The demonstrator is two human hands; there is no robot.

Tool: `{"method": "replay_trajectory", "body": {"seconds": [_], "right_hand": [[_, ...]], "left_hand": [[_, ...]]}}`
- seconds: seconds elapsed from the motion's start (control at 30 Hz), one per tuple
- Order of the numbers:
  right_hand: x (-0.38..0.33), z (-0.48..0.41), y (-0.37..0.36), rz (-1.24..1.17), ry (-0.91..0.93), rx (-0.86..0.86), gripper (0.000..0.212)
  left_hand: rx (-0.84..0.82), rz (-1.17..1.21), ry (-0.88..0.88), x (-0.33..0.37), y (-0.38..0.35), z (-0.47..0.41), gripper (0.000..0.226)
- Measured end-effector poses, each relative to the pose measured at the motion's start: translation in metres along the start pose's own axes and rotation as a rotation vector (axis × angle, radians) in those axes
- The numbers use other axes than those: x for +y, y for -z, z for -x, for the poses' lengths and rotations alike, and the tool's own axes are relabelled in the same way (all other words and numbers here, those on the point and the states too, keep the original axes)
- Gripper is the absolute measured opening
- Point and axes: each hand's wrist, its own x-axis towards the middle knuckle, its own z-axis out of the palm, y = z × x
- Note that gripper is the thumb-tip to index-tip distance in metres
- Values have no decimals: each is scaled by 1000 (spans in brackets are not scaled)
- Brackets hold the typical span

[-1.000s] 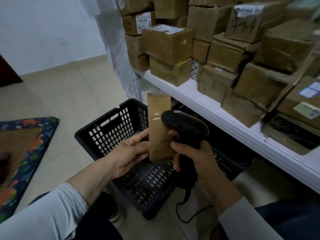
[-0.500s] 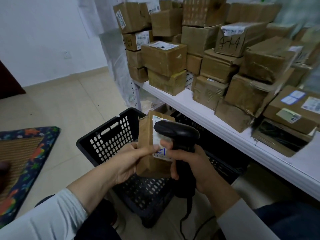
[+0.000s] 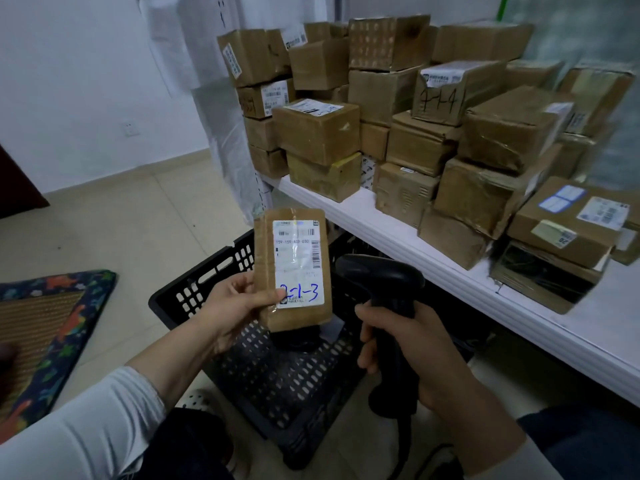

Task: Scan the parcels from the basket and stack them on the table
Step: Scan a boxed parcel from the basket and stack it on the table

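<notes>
My left hand [image 3: 232,310] holds a small flat brown parcel [image 3: 292,268] upright above the black perforated basket [image 3: 207,289]. Its white label faces me, with "2-1-3" written in blue and barcodes near the top. My right hand [image 3: 412,351] grips the handle of a black barcode scanner [image 3: 381,282], whose head sits just right of the parcel and apart from it. Many brown cardboard parcels [image 3: 317,133] are piled on the white table [image 3: 450,271] behind.
The table edge runs diagonally from the upper middle to the lower right, close above the basket. A patterned mat [image 3: 45,337] lies on the tiled floor to the left. The scanner's cable [image 3: 429,459] trails down by my right leg. A clear plastic sheet [image 3: 225,133] hangs at the table's left end.
My left hand has turned the parcel so its label faces me and lifted it. The scanner has drawn away to the right and down, off the label.
</notes>
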Motion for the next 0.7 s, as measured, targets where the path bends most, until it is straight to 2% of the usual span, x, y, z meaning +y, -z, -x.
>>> {"method": "replay_trajectory", "body": {"seconds": [0.27, 0.57, 0.7], "right_hand": [[-7, 9, 2, 126, 29, 18, 18], [-17, 15, 6, 154, 104, 61, 19], [-20, 17, 9, 112, 75, 67, 24]], "left_hand": [[41, -62, -45, -2, -4, -6, 65], [26, -112, -57, -3, -13, -12, 63], [-4, -87, -38, -3, -15, -14, 63]]}}
